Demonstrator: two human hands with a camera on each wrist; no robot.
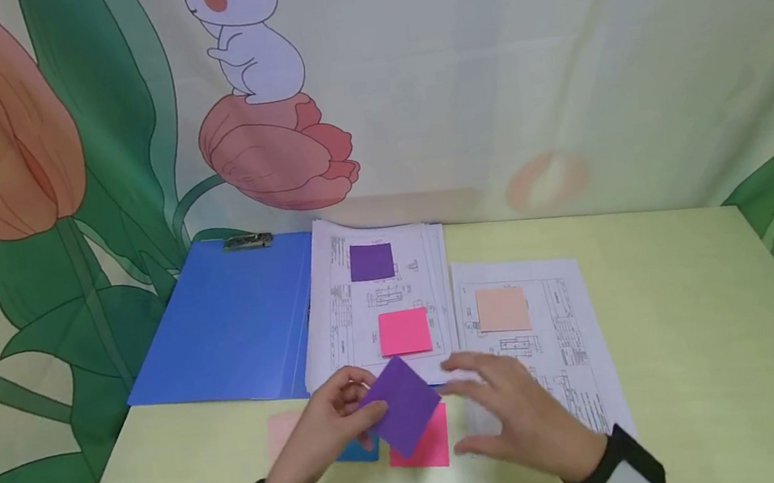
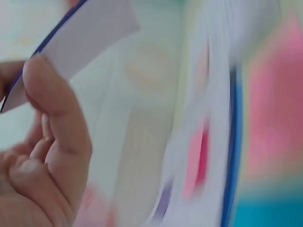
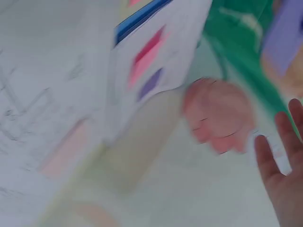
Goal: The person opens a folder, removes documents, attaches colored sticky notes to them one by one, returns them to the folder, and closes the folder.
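Note:
My left hand (image 1: 329, 427) pinches a square purple sticky note (image 1: 404, 404) between thumb and fingers, held corner-up above the table's near side. Its pale back (image 2: 90, 38) faces the left wrist view. To the right of the note, my right hand (image 1: 522, 407) has its fingers spread and holds nothing. Below the held note lie a bright pink note (image 1: 431, 449), a blue note (image 1: 360, 451) and a pale pink note (image 1: 282, 433), partly covered by the left hand and wrist.
A blue clipboard folder (image 1: 228, 319) lies open at the left. Its printed drawings (image 1: 345, 345) bear a purple note (image 1: 371, 262) and a pink note (image 1: 405, 332). A separate drawing sheet (image 1: 584, 346) to the right carries a peach note (image 1: 503, 309). A printed curtain (image 1: 483, 82) hangs behind the table.

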